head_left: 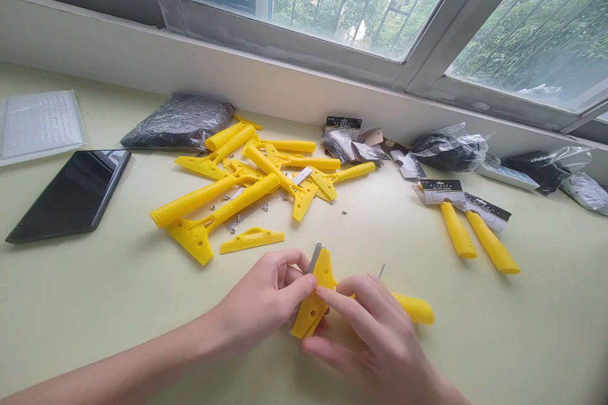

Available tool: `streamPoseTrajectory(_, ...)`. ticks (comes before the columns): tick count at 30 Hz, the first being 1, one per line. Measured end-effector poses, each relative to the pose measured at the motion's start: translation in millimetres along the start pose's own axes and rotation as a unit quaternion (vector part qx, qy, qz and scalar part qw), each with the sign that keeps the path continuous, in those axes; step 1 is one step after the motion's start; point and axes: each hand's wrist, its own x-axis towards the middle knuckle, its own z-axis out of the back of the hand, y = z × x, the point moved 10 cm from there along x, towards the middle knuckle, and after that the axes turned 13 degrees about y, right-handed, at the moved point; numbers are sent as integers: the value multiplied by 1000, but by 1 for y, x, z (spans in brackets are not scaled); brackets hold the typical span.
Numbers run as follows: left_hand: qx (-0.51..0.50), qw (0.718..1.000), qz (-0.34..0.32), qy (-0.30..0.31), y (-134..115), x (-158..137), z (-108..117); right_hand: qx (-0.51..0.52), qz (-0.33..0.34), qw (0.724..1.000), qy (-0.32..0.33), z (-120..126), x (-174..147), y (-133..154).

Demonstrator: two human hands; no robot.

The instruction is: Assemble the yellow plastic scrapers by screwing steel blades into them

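A yellow scraper (324,264) with a flat, two-holed head and a metal blade (314,259) along its far left edge is held near the front of the table. My left hand (273,294) pinches the blade side of the head between thumb and fingers. My right hand (375,323) is closed around the head's other side and the neck, its index fingertip on the head. The yellow handle (414,309) sticks out to the right behind it. A thin metal rod (382,271) rises above the right knuckles; its lower end is hidden.
Beyond my hands lie a loose yellow plate (251,240), a heap of scraper parts (242,196) and small nuts (265,206). A black phone (71,193) is at left. Two carded scrapers (456,231) lie right. Bags (180,120) and packaging (351,142) line the window wall.
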Motion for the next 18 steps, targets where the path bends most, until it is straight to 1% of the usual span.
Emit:
streamPoseTrajectory(3,1,1000,2,12,0,-1,-1,15,1,1000,1,1,-2,-1)
streamPoseTrajectory(6,19,1000,4,13,0,-1,0,69,-7,998,-6,4,-3,-6)
streamPoseTrajectory(8,32,999,5,8,0,-1,1,78,-36,996,-28,10,-4,-13)
streamPoseTrajectory(10,33,999,8,3,1,-1,2,46,-79,995,-41,15,-5,-22)
streamPoseTrajectory(12,29,1000,11,2,2,0,2,17,-110,994,-20,14,-4,-28)
streamPoseTrajectory(15,34,999,19,3,5,0,2,23,-123,992,33,5,-2,-33)
streamPoseTrajectory(18,42,999,20,6,5,0,2,33,-145,988,45,1,-3,-38)
